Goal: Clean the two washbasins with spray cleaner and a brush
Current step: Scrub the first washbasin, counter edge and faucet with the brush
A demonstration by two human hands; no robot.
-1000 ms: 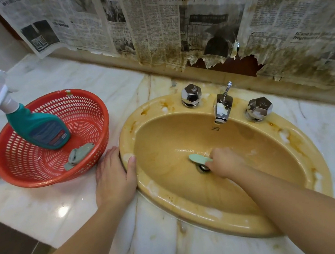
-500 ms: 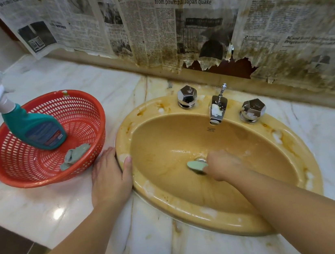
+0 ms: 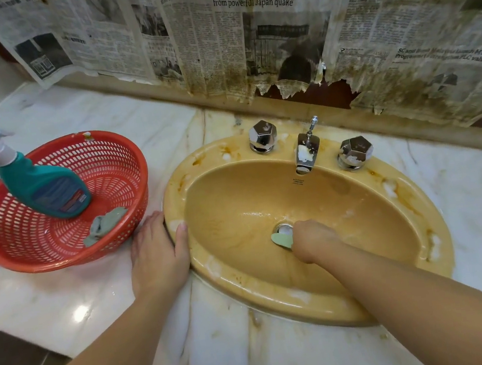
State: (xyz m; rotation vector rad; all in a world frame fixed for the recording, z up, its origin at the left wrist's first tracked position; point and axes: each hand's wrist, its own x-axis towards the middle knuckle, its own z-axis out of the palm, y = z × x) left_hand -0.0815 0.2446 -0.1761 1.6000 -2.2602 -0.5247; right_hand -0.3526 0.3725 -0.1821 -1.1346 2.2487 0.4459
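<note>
Right hand (image 3: 312,242) — pale-green brush (image 3: 281,240) — glossy oval washbasin (image 3: 356,299)

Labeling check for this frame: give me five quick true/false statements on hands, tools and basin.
1. The right hand holds the brush at the drain of the washbasin. True.
2. The spray bottle stands on the counter beside the faucet. False: it leans inside the red basket.
3. The left hand rests at the basin's left rim, thumb on the rim. True.
4. Water is running from the faucet. False: no stream is visible.
5. The left hand grips the grey-green cloth. False: the cloth lies in the basket, untouched.
</note>
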